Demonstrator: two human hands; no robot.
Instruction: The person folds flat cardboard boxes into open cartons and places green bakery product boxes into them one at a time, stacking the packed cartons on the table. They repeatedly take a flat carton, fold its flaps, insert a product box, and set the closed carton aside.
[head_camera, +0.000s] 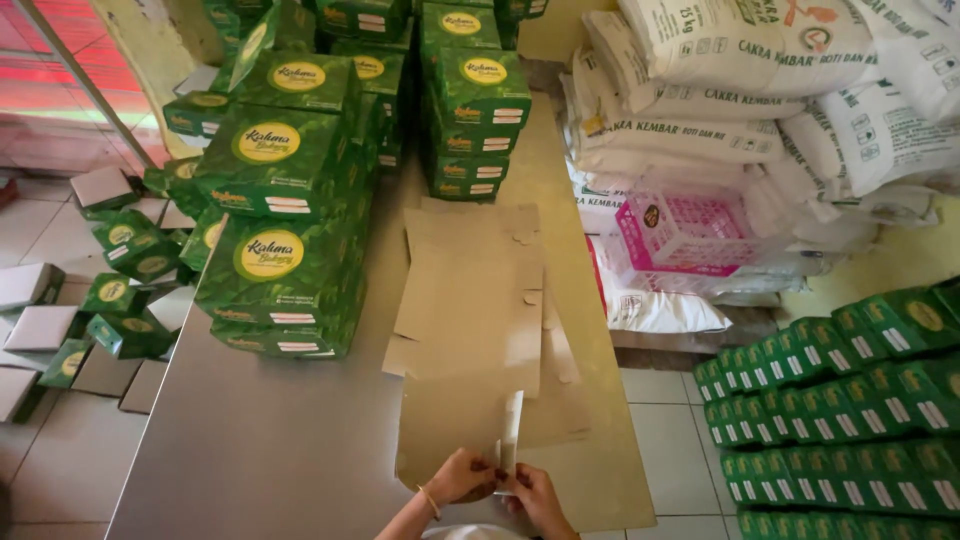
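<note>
Both hands working at the bottom centre of the frame: left hand (462, 477) and right hand (533, 493) are pinching a narrow white strip (510, 428) between the fingers, both clenched on its lower end, the strip standing nearly upright and rising toward the middle of the frame. A thin band is showing on the left wrist. The hands are sitting just above the near edge of a stack of flat, unfolded brown cardboard blanks (478, 310), which is lying on the grey metal bench (270, 440) and running from bottom centre up to mid-frame; the strip is overlapping the blanks in the picture, cannot tell whether it is touching them. Left of the blanks, on the same bench, folded green boxes with a round yellow emblem (280, 230) are piling up in tall stacks, with more stacks (478, 100) reaching to the top centre. In the lower left, loose green boxes and grey flat pieces (95, 320) are lying scattered on the tiled floor. Upper right, white sacks (760, 90) are stacking against the wall, with a pink plastic crate (685, 230) sitting among them at centre right. Lower right, rows of green boxes (850, 400) are standing on edge, packed tight, well apart from the hands.
</note>
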